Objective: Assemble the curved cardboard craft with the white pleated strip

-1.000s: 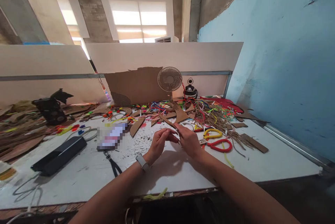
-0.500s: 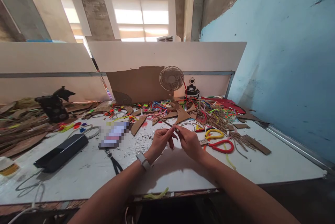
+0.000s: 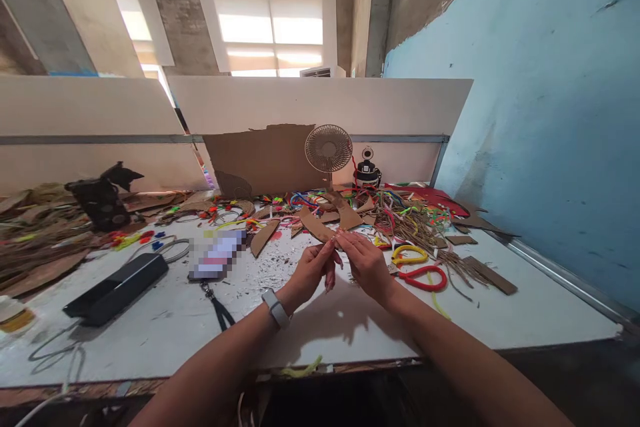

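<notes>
Cardboard piece [image 3: 315,225] is pinched at its near end between your two hands, raised just above the table [image 3: 350,327], its far end pointing up and to the left. Your left hand [image 3: 309,272] grips it with thumb and forefinger, the other fingers curled down; a watch [image 3: 277,308] is on that wrist. Your right hand [image 3: 369,266] meets it from the other side, fingertips closed on the same end, so both hands touch at the piece.

Just right of your right hand lie red scissors [image 3: 423,277], with yellow scissors [image 3: 407,255] just behind them. Beyond your hands spreads a litter of cardboard scraps and coloured cords. A fan [image 3: 329,148] stands at the back, beside a cardboard sheet [image 3: 265,157] propped against the partition. To your left lie a phone [image 3: 219,255] and, nearer the edge, a black case [image 3: 117,288].
</notes>
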{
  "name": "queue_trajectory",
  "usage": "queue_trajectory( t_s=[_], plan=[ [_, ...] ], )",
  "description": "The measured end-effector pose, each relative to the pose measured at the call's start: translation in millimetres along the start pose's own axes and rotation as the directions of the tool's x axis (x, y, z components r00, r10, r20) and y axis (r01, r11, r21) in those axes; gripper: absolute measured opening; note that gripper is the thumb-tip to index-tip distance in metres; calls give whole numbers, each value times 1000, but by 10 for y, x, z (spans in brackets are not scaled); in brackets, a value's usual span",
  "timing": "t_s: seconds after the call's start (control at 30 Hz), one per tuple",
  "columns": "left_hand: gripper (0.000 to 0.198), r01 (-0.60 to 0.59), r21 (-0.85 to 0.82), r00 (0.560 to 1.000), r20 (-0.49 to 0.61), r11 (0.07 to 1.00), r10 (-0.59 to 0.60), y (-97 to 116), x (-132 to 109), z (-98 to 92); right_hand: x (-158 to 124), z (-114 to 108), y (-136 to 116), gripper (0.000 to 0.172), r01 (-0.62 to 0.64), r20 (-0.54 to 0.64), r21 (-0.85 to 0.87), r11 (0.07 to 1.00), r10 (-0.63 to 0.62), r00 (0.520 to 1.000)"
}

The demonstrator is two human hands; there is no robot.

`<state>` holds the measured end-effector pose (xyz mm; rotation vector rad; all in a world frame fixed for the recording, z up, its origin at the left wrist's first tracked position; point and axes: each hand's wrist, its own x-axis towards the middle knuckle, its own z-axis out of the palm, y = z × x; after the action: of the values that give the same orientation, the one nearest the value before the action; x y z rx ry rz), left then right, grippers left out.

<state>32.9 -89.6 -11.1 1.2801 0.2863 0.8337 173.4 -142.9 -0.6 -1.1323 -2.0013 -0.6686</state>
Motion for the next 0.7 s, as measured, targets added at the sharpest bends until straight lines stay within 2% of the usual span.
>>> queue_trajectory(
  t_s=[0.17,0.33,0.47,0.57,0.7],
  plan=[
    [53,48,-55,999,-19,997,-49,35,-10,4,-4,-11,-8,45,65,-31,36,997,-64,997],
    [49,59,-136,998,24,989,-56,28,-3,-9,-5,-3,-7,46,92,-47,47,995,-90,995],
    [44,50,-201,999,-6,978,-52,11,22,-58,3,8,-34,44,114,-31,17,993,-113,993],
    [41,51,-223,999,-9,973,-54,-3,36,-94,6,26,-50,43,99,-23,19,995,-98,995],
    [45,3,-139,999,-31,990,-8,-36,43,-95,0,53,-20,44,2,-17,69,998,0,1000]
  ],
)
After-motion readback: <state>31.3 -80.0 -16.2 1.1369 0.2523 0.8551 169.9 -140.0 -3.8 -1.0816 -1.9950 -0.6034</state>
